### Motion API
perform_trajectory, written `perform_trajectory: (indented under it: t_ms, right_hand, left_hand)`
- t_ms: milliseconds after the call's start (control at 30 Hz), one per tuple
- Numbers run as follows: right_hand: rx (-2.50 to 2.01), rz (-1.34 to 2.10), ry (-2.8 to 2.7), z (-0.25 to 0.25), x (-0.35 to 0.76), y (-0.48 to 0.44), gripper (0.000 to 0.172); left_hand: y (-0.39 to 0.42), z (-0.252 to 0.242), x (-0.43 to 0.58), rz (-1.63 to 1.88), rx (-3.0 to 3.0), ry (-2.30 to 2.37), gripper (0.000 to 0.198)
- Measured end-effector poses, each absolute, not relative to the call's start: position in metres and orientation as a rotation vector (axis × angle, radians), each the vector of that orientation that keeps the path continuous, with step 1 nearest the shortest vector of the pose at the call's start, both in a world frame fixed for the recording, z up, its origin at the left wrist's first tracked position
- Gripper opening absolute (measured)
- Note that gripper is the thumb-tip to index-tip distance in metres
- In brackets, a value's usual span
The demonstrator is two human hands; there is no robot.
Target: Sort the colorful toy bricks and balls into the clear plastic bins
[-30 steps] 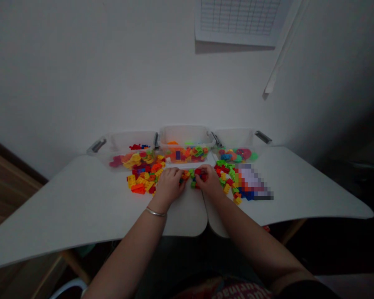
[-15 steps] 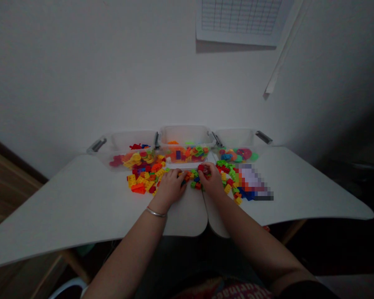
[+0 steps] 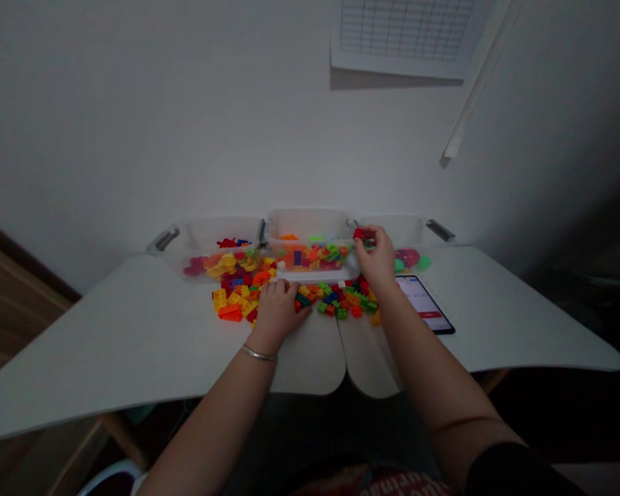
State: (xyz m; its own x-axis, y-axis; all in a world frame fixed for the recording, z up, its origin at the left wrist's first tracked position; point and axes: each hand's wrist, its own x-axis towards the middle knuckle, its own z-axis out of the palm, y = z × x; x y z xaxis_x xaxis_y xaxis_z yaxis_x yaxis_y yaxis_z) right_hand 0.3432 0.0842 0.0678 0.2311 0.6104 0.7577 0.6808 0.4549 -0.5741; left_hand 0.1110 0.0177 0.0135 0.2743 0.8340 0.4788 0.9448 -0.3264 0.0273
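White wall (image 3: 134,124) is seen behind a pale two-part surface (image 3: 108,344), and a gridded chart (image 3: 403,31) is hung above. Three clear plastic bins with dark handles are lined along the far edge of the surface: the left bin (image 3: 222,234), the middle bin (image 3: 307,225) and the right bin (image 3: 393,229). All are partly filled with coloured pieces, and the right bin is partly blocked from view by the raised right hand. A lit tablet (image 3: 424,303) is laid toward the right of the surface, just beside the right forearm (image 3: 424,358). Loose plastic bricks (image 3: 335,302) are spread in a band along the front of the bins, with a denser yellow, orange and red heap (image 3: 232,303) at the left. The left grip (image 3: 277,313) is pressed down at the right side of that heap, its fingers against the bricks; whether anything is clamped there cannot be told. A metal bangle (image 3: 258,354) is worn on that wrist. The right grip (image 3: 376,260) is raised over the front wall of the bins, with its fingers closed on a red brick (image 3: 360,234), which is partly hidden by them.
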Motion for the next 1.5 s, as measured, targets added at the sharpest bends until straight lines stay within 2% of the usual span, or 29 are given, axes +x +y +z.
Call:
perform_trajectory:
  t_ms: [400, 633, 833, 1000, 1267, 1500]
  right_hand:
    - [-1.276, -0.206, -1.638, 0.054, 0.321, 0.095, 0.023]
    - [-1.231, -0.202, -1.7, 0.039, 0.314, 0.088, 0.046]
    - [-1.187, -0.181, -1.691, 0.036, 0.305, 0.069, 0.057]
    - [-1.143, -0.17, -1.742, 0.027, 0.291, 0.043, 0.057]
    - [-1.189, 0.091, -1.981, -0.008, 0.271, 0.018, 0.047]
    - [-1.187, 0.171, -1.955, -0.007, 0.273, 0.018, 0.052]
  left_hand:
    - [0.02, 0.014, 0.112, -0.639, -2.322, -1.675, 0.048]
    - [0.019, 0.018, 0.113, -0.649, -2.311, -1.674, 0.042]
    - [0.022, 0.016, 0.112, -0.652, -2.307, -1.626, 0.033]
    - [0.019, 0.021, 0.113, -0.662, -2.278, -1.637, 0.028]
    - [0.019, 0.025, 0.113, -0.665, -2.24, -1.622, 0.027]
    - [0.02, 0.025, 0.112, -0.676, -2.224, -1.608, 0.023]
